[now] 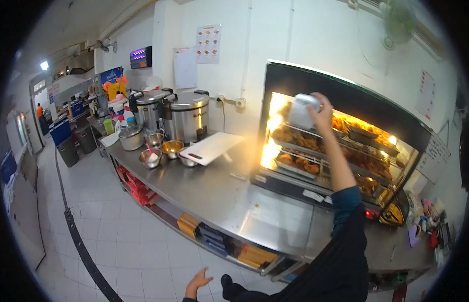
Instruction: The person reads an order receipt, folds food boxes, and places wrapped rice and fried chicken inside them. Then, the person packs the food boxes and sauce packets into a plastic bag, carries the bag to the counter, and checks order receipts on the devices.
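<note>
My right hand (322,113) is raised in front of the lit food warmer (348,85), its fingers closed around a white-grey box-shaped object (301,110). Its exact kind I cannot make out. Behind it, trays of browned fried chicken (297,163) fill the warmer's shelves. Low at the bottom edge hangs my left hand (198,283), holding nothing, its fingers apart, over the tiled floor.
The steel counter (209,196) carries a white cutting board (214,147), steel bowls (150,158) and large cookers (186,116). Boxes (188,225) lie on the shelf below. A dark cable cover (78,241) crosses the floor. Far left stands another person (41,118).
</note>
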A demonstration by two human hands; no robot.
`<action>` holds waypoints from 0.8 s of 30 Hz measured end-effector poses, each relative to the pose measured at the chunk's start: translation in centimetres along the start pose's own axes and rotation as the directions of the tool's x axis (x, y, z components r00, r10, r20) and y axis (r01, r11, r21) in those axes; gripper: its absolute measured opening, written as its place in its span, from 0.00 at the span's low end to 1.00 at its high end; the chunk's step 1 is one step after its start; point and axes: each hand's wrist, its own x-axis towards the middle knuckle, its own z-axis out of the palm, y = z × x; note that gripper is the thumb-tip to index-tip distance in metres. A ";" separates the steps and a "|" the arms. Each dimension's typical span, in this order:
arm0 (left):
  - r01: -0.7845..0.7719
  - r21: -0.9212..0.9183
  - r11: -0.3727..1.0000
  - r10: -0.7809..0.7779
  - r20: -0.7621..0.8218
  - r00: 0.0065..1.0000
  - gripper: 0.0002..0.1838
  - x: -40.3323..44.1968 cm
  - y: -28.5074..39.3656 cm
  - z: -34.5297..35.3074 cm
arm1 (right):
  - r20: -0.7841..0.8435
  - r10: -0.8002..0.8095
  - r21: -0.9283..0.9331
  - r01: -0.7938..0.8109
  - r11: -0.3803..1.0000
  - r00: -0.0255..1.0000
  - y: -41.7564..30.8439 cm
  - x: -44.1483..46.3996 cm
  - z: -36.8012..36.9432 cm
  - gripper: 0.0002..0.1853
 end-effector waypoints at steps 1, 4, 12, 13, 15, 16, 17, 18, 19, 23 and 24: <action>-0.020 -0.041 0.999 0.020 -0.007 1.000 0.39 2.0 -6.4 2.5 | -0.070 -0.187 -0.106 0.179 0.978 0.980 2.9 2.9 0.6 0.18; 0.564 -0.233 0.792 -0.515 0.242 0.822 0.28 3.0 -15.0 4.7 | -0.098 -0.165 -0.446 0.105 0.889 0.981 5.3 8.2 1.7 0.18; 0.639 0.002 0.769 -0.638 -0.036 0.769 0.26 -0.9 -23.2 2.8 | 0.082 -0.045 -0.624 0.087 0.777 0.996 12.1 10.8 5.5 0.15; 0.589 0.139 0.796 -0.579 -0.111 0.808 0.26 -0.5 -24.5 2.9 | 0.137 -0.166 -0.734 0.213 0.645 0.977 12.6 11.0 6.4 0.16; 0.537 0.088 0.839 -0.536 -0.034 0.843 0.18 2.0 -26.3 1.2 | 0.185 -0.150 -0.776 0.238 0.584 0.971 13.4 11.3 8.7 0.17; 0.420 0.011 0.908 -0.420 0.012 0.908 0.11 1.5 -25.6 -0.7 | 0.156 -0.130 -0.728 0.203 0.655 0.979 14.0 11.4 9.7 0.17; 0.480 0.060 0.875 -0.483 0.059 0.873 0.12 3.7 -24.5 -1.9 | 0.127 -0.111 -0.673 0.168 0.721 0.986 14.6 11.5 10.7 0.17; 0.257 0.046 0.965 -0.258 0.011 0.966 0.13 5.4 -24.2 -3.2 | 0.083 -0.112 -0.646 0.139 0.751 0.990 15.0 12.1 11.3 0.17; 0.648 -0.464 0.604 -0.743 -0.034 0.668 0.17 8.2 -21.9 -3.4 | 0.079 -0.122 -0.626 0.145 0.766 0.989 14.5 11.8 12.5 0.17; 0.297 -0.290 0.910 -0.373 -0.257 0.891 0.20 15.5 -19.4 -8.0 | 0.083 -0.218 -0.555 0.227 0.800 0.972 9.3 10.1 17.9 0.18; 0.318 -0.377 0.870 -0.405 -0.176 0.897 0.21 16.9 -19.2 -9.1 | 0.108 -0.241 -0.501 0.262 0.825 0.965 6.9 9.5 19.8 0.18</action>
